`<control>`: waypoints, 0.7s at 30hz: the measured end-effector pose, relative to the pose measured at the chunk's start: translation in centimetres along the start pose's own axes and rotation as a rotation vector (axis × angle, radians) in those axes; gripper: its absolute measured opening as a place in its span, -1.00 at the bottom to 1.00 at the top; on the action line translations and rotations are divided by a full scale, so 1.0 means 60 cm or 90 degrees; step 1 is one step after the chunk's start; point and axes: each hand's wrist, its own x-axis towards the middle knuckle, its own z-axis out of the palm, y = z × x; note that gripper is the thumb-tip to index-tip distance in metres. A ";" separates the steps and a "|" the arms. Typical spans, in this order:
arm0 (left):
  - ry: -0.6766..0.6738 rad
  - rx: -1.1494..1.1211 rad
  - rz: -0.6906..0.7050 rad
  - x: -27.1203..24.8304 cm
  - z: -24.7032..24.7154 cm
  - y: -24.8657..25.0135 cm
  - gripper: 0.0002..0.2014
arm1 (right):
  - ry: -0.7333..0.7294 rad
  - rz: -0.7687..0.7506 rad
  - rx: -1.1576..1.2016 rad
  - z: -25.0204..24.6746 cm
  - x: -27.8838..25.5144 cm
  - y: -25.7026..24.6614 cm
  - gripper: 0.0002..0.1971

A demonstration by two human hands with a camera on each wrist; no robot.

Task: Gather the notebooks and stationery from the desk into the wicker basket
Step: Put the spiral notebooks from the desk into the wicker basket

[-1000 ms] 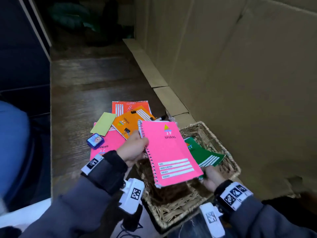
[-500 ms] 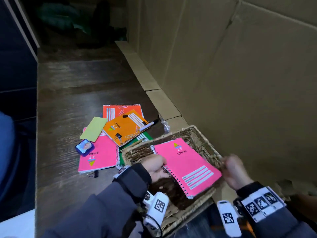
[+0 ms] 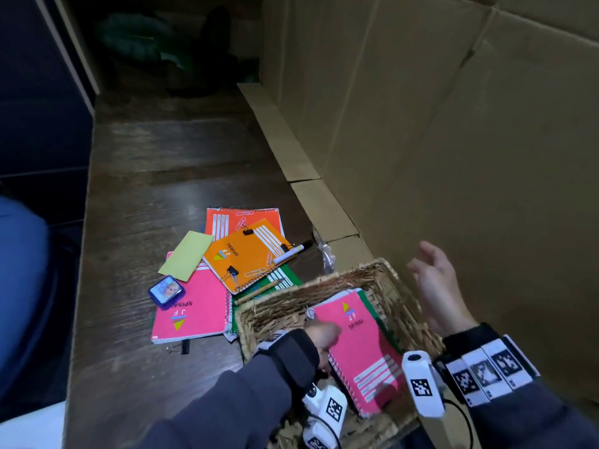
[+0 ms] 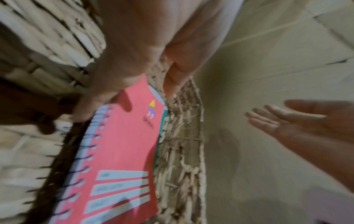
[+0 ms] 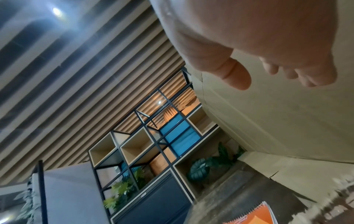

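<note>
Inside the wicker basket, at the counter's near edge beside a cardboard wall, a pink spiral notebook lies flat on a green notebook, whose edge shows along its far side. Left hand reaches into basket, thumb and fingers loosely spread over the pink cover's spiral-bound corner; left wrist view is blurred, so contact versus hovering cannot be told, and no pinch shows. Right hand is lifted above the basket's right rim, palm open, fingers wide and straight, holding nothing. Left of basket on counter: a second pink spiral notebook with a small blue case on its corner and a yellow-green card overlapping its top. An orange spiral notebook strewn with paper clips and binder clips overlaps a red-orange notebook behind it. A white marker with black cap rests across the orange cover's edge. A pencil lies just beside the basket's far-left wall, on another green notebook. One loose binder clip sits on counter below the pink notebook.
</note>
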 end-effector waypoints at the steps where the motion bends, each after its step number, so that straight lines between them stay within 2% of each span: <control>1: 0.001 -0.003 0.012 -0.010 -0.004 0.006 -0.92 | -0.017 -0.005 -0.010 0.008 0.005 0.001 -0.46; 4: -0.062 -0.046 0.014 -0.054 -0.015 0.039 -0.70 | -0.068 -0.035 -0.030 0.042 0.024 -0.008 -0.53; 5: -0.091 -0.039 0.027 -0.084 -0.021 0.057 -0.76 | -0.091 -0.041 -0.033 0.057 0.032 -0.015 -0.55; 7: -0.128 0.013 0.093 -0.137 -0.044 0.086 -0.90 | -0.140 -0.068 -0.025 0.098 0.047 -0.035 -0.60; 9: -0.150 0.049 0.178 -0.189 -0.077 0.111 -0.82 | -0.183 -0.107 -0.045 0.146 0.068 -0.059 -0.64; 11: -0.132 0.059 0.262 -0.222 -0.120 0.127 -0.72 | -0.228 -0.147 -0.074 0.200 0.090 -0.084 -0.66; 13: -0.044 0.066 0.318 -0.233 -0.171 0.138 -0.74 | -0.275 -0.178 -0.110 0.260 0.114 -0.108 -0.69; 17: 0.219 0.127 0.382 -0.207 -0.275 0.143 -0.79 | -0.316 -0.208 -0.218 0.385 0.165 -0.131 -0.74; 19: 0.304 0.178 0.387 -0.178 -0.313 0.135 -0.82 | -0.321 -0.198 -0.301 0.440 0.196 -0.117 -0.77; 21: 0.359 0.307 0.386 -0.143 -0.330 0.121 -0.78 | -0.337 -0.191 -0.393 0.484 0.222 -0.089 -0.76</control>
